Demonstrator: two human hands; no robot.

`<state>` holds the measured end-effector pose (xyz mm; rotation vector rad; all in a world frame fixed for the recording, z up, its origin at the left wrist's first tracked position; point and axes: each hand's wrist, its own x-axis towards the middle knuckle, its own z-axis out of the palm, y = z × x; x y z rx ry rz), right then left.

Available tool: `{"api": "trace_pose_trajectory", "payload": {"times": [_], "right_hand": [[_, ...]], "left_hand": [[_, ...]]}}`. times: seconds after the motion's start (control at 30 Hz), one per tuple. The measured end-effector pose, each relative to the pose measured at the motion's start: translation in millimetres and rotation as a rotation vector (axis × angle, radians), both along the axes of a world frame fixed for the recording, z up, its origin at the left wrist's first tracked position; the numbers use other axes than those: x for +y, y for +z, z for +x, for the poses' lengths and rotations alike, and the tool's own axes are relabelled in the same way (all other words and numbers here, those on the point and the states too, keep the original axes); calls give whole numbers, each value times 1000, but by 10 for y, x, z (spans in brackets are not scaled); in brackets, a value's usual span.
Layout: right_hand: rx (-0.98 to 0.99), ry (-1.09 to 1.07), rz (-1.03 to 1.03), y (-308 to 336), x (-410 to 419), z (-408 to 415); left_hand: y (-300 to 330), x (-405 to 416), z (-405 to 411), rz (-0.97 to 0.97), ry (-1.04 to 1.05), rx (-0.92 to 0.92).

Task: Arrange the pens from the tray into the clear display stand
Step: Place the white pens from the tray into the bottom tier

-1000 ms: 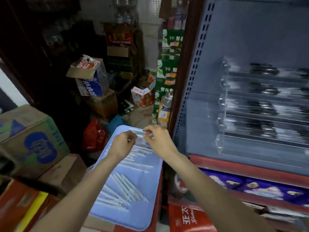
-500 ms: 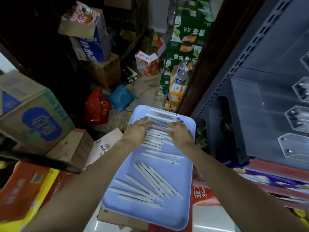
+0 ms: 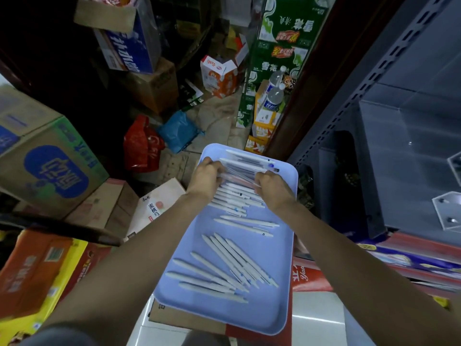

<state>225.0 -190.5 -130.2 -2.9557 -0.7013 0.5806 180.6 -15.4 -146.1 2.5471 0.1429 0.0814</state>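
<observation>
At right of the frame, filling the whole side: grey metal shelving [image 3: 389, 78], with the clear display stand [image 3: 409, 168] on it, only its near corner and a few end plates in view. Well apart from the tray, up and to the right of both hands. Across the left and top of the frame: stacked cardboard boxes [image 3: 47, 156], a green carton stack [image 3: 282, 46], a red bag [image 3: 142, 146] on the floor.

In the lower centre: the blue tray [image 3: 264, 318], long side running away from the viewer, set on a carton. On it, three loose groups of pens: a fan of white ones [image 3: 219, 268] near the bottom, two lying crosswise [image 3: 247, 224] in the middle, a tight row of white ones beneath the wrists, clear-barrelled ones [image 3: 249, 161] at the far end.

At the tray's far end: left hand [image 3: 207, 177] and right hand [image 3: 270, 187], fingers curled round opposite ends of a bundle of clear pens [image 3: 239, 174]. Long axis of the bundle crosswise, left to right across the picture, spanning between the two hands. How many in the bundle: cannot tell, blurred.

Judgement only: gathering in hand, no pen seen slotted from this angle. Next, a lift and a swing rightward and upward toward the stand; right hand the nearer to it, so likely the leading end. Risk of pens slipping from a loose bundle.
</observation>
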Motion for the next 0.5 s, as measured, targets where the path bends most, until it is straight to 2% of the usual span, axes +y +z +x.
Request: {"api": "trace_pose_trajectory", "payload": {"times": [0.07, 0.13, 0.27, 0.37, 0.5], "right_hand": [[-7, -6, 18, 2, -22, 20], [8, 17, 49, 33, -46, 13], [38, 5, 92, 49, -87, 0], [76, -15, 103, 84, -97, -8], [148, -36, 108, 150, -107, 16]], "left_hand": [[29, 0, 25, 46, 76, 1], [-62, 20, 33, -51, 175, 12], [-97, 46, -27, -83, 68, 105], [-95, 36, -31, -184, 123, 119], [-41, 71, -28, -180, 67, 140]]}}
